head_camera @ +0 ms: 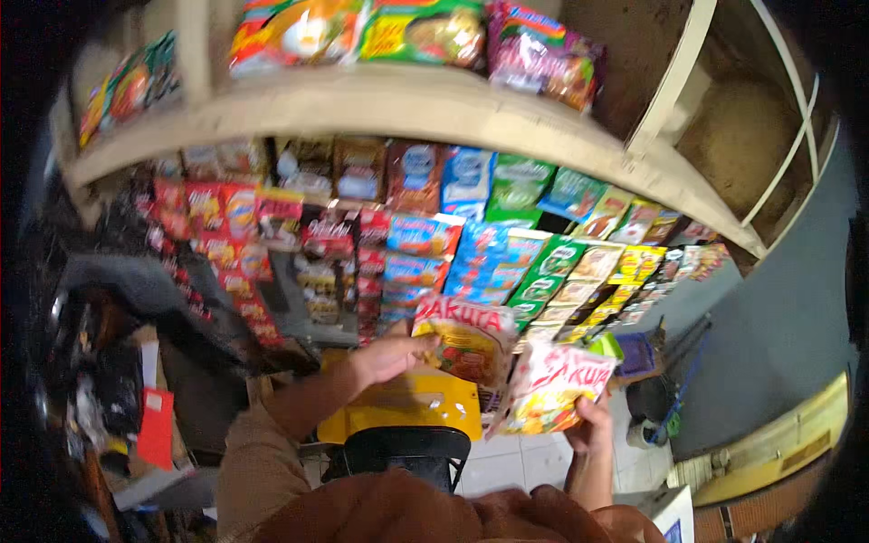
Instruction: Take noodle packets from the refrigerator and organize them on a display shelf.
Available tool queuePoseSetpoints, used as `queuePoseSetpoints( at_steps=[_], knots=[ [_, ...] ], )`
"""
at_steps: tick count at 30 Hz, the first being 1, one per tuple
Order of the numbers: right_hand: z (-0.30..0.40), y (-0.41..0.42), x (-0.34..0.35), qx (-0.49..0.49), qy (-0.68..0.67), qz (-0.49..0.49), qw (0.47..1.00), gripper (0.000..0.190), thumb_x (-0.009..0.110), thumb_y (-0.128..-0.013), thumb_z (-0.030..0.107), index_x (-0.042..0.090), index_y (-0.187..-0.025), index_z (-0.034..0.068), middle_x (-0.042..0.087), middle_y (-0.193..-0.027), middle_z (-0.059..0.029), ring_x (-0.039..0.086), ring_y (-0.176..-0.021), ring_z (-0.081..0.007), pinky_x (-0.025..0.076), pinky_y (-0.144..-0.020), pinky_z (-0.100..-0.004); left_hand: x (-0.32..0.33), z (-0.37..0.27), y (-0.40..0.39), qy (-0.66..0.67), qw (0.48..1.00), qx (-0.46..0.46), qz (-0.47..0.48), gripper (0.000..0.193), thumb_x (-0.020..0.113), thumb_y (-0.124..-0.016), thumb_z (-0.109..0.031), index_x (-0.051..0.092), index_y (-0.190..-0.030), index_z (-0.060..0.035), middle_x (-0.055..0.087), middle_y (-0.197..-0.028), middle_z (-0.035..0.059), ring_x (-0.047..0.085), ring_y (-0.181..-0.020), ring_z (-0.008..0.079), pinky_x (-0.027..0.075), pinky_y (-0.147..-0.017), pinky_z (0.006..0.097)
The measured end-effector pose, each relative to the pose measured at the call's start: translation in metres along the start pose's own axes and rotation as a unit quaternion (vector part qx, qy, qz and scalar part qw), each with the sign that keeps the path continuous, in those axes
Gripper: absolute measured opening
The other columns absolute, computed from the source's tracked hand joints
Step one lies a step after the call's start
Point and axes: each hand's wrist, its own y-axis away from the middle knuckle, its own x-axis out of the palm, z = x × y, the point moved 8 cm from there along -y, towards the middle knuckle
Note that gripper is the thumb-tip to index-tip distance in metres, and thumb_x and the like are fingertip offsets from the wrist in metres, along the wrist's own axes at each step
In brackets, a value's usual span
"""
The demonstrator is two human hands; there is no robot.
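Note:
My left hand (394,356) grips a packet of Sakura instant noodles (472,339) by its left edge, the thumb on the front. In my right hand (592,421) is a second Sakura noodle packet (560,387), white and yellow, held at its lower right corner. Both packets are face up and tilted, side by side in front of hanging sachet strips. Below my left hand stands a yellow surface (400,407), with a black seat (407,451) nearer to me.
Strips of drink sachets (417,268) hang under a wooden shelf (407,102). Instant noodle packets (424,34) stand on that shelf. At the left lies a red flat item (155,427) among clutter. A purple basket (631,354) is at the right, above white floor tiles (499,472).

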Motion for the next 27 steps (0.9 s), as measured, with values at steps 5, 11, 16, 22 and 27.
queuePoseSetpoints(
  at_steps=[5,11,16,22,27],
  knots=[
    [0.048,0.008,0.025,0.053,0.02,-0.02,0.998,0.056,0.07,-0.062,0.009,0.041,-0.11,-0.001,0.055,-0.099,-0.011,0.053,-0.092,-0.0211,0.041,-0.081,-0.0343,0.038,-0.038,0.004,-0.036,0.987,0.151,-0.036,0.033,0.062,-0.073,-0.01,0.049,-0.104,-0.0079,0.054,-0.095,0.0015,0.051,-0.088,0.0127,0.045,-0.065,0.0284],
    [0.114,-0.003,0.072,0.051,0.042,-0.096,0.993,0.056,0.068,-0.059,0.008,0.042,-0.107,-0.004,0.056,-0.095,-0.0123,0.055,-0.087,-0.0217,0.043,-0.078,-0.0325,0.082,-0.092,0.023,0.075,0.984,0.093,-0.134,0.033,0.056,-0.078,-0.024,0.048,-0.107,-0.0093,0.053,-0.1,0.0016,0.053,-0.088,0.0131,0.044,-0.063,0.0285],
    [0.153,-0.02,0.1,0.025,0.093,-0.026,0.995,0.052,0.068,-0.062,0.012,0.045,-0.106,-0.003,0.058,-0.092,-0.01,0.056,-0.083,-0.017,0.043,-0.075,-0.0278,0.13,-0.163,0.05,-0.107,0.954,0.225,-0.167,0.027,0.053,-0.081,-0.018,0.05,-0.105,-0.0044,0.054,-0.099,0.0017,0.05,-0.088,0.0088,0.04,-0.073,0.024],
    [0.218,-0.046,0.108,-0.165,0.223,0.089,0.957,0.077,0.071,-0.063,0.028,0.033,-0.121,-0.005,0.044,-0.113,-0.0115,0.046,-0.099,-0.015,0.037,-0.083,-0.0261,0.208,-0.17,0.02,-0.302,0.926,0.217,-0.069,0.016,0.05,-0.079,-0.003,0.056,-0.093,0.0013,0.054,-0.091,0.0011,0.049,-0.082,0.0094,0.039,-0.074,0.023],
    [0.26,-0.074,0.023,-0.142,0.091,0.013,0.986,0.039,0.061,-0.074,0.018,0.045,-0.102,-0.004,0.056,-0.095,-0.0098,0.056,-0.084,-0.0158,0.044,-0.075,-0.0286,0.31,-0.156,-0.048,-0.166,0.981,0.08,0.063,0.031,0.051,-0.081,-0.013,0.046,-0.109,-0.001,0.051,-0.102,0.0032,0.046,-0.094,0.0103,0.036,-0.081,0.0244]
  ],
)
